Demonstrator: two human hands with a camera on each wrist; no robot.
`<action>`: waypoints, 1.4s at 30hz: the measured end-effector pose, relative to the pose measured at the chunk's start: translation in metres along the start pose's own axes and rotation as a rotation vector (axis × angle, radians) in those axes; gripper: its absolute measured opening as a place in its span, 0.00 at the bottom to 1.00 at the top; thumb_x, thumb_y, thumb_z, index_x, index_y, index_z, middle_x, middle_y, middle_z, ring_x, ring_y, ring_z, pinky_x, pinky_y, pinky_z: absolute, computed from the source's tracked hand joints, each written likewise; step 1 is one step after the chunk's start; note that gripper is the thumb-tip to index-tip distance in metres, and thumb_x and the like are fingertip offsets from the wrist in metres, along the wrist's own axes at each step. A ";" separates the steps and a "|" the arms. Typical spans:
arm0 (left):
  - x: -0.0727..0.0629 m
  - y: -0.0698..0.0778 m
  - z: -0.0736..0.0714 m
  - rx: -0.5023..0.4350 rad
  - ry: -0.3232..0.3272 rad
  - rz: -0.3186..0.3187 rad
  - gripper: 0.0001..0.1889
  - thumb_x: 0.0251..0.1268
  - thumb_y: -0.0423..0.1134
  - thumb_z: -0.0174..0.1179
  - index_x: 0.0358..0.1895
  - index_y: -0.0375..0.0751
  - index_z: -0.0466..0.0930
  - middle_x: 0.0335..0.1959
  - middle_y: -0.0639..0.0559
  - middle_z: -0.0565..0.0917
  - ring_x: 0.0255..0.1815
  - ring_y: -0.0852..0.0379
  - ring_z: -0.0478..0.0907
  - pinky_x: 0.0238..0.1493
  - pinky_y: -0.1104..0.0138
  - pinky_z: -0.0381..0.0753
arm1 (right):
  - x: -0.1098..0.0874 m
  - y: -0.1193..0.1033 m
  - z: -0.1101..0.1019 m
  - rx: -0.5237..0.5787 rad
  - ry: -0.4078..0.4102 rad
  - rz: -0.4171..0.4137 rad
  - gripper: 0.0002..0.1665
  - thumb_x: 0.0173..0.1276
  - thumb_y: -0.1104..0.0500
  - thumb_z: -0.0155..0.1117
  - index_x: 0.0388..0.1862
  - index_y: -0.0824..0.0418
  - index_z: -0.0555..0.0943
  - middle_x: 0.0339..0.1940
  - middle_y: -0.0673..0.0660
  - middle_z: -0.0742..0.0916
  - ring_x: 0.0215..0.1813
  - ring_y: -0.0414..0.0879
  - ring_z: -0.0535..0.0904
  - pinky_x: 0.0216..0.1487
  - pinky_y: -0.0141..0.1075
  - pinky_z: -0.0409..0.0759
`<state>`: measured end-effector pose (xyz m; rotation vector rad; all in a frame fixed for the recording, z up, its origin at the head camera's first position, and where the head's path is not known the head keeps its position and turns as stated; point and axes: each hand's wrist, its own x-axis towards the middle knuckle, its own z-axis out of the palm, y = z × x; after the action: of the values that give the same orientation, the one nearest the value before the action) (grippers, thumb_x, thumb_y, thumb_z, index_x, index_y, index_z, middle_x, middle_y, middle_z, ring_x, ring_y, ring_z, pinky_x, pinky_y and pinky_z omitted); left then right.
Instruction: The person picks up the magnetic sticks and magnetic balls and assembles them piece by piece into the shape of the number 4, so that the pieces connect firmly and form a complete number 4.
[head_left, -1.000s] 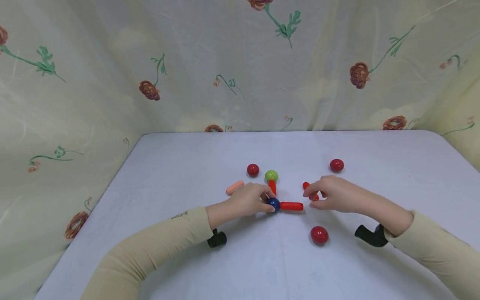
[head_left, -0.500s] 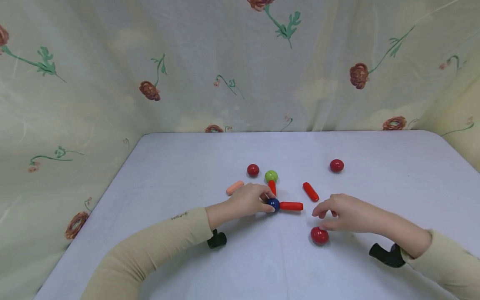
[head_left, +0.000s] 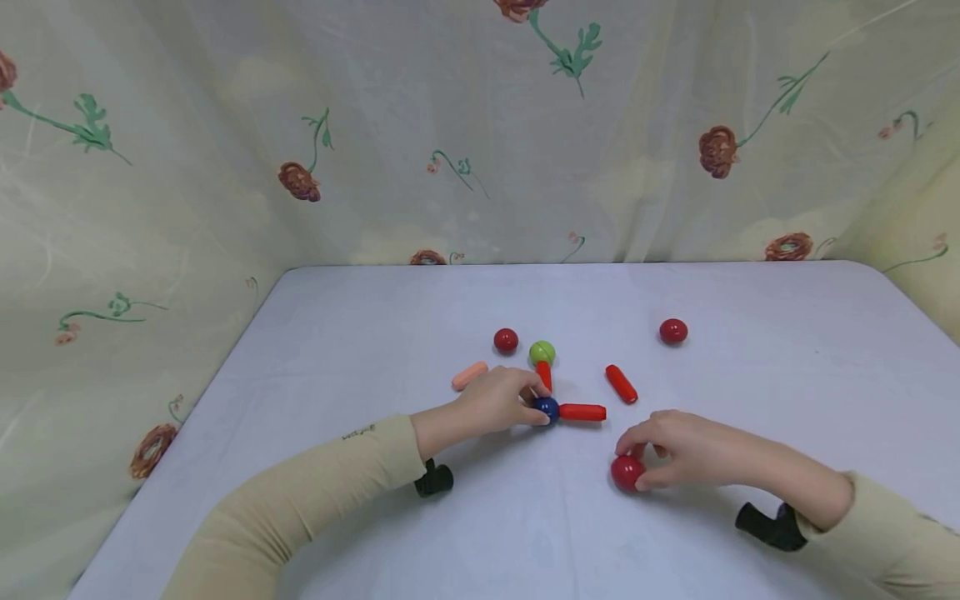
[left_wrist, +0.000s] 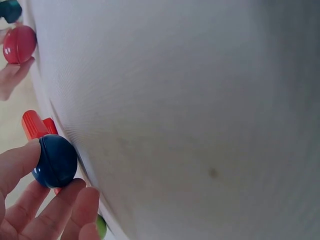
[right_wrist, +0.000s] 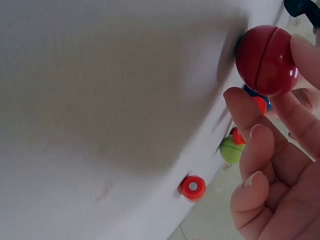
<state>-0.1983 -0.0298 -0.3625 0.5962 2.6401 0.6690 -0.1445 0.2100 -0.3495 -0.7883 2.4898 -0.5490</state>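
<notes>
My left hand (head_left: 498, 400) pinches a dark blue ball (left_wrist: 57, 161) between thumb and fingers, low over the table. From that ball a red stick (head_left: 582, 412) points right, and a second red stick (head_left: 544, 375) leads back to a lime green ball (head_left: 542, 352). My right hand (head_left: 686, 450) grips a glossy red ball (right_wrist: 265, 60) with thumb and forefinger near the front right of the table. In the right wrist view a seam runs round this ball, and the other fingers curl loosely below it.
A loose red stick (head_left: 622, 384) lies behind my right hand; its end shows a round metallic spot. Two more red balls rest farther back, one at the left (head_left: 506, 340), one at the right (head_left: 673, 331). A peach stick (head_left: 470, 375) lies behind my left wrist.
My right hand has come away from the loose red stick, moved toward the front and taken hold of the near red ball, shifting it slightly left. My left hand stays on the blue ball.
</notes>
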 end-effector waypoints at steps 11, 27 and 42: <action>0.001 -0.001 0.001 0.012 0.006 0.009 0.16 0.51 0.43 0.67 0.45 0.48 0.81 0.36 0.56 0.83 0.31 0.64 0.74 0.24 0.74 0.70 | 0.001 -0.001 0.003 0.002 0.013 -0.025 0.22 0.51 0.53 0.71 0.45 0.57 0.80 0.32 0.43 0.79 0.34 0.37 0.70 0.30 0.28 0.72; 0.001 -0.002 0.001 0.008 0.009 0.022 0.15 0.51 0.42 0.68 0.44 0.48 0.81 0.36 0.56 0.83 0.31 0.64 0.74 0.25 0.74 0.70 | 0.010 0.014 -0.014 0.013 0.240 0.002 0.19 0.52 0.57 0.70 0.43 0.63 0.80 0.33 0.49 0.83 0.32 0.39 0.73 0.28 0.28 0.74; 0.002 -0.002 0.002 0.009 0.012 0.016 0.15 0.51 0.42 0.68 0.44 0.48 0.81 0.36 0.56 0.83 0.31 0.64 0.74 0.26 0.75 0.70 | 0.022 0.024 -0.011 0.056 0.284 -0.036 0.18 0.53 0.57 0.70 0.41 0.65 0.79 0.32 0.53 0.84 0.31 0.40 0.73 0.29 0.29 0.75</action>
<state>-0.1993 -0.0299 -0.3655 0.6188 2.6529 0.6679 -0.1770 0.2171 -0.3593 -0.7820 2.7066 -0.7883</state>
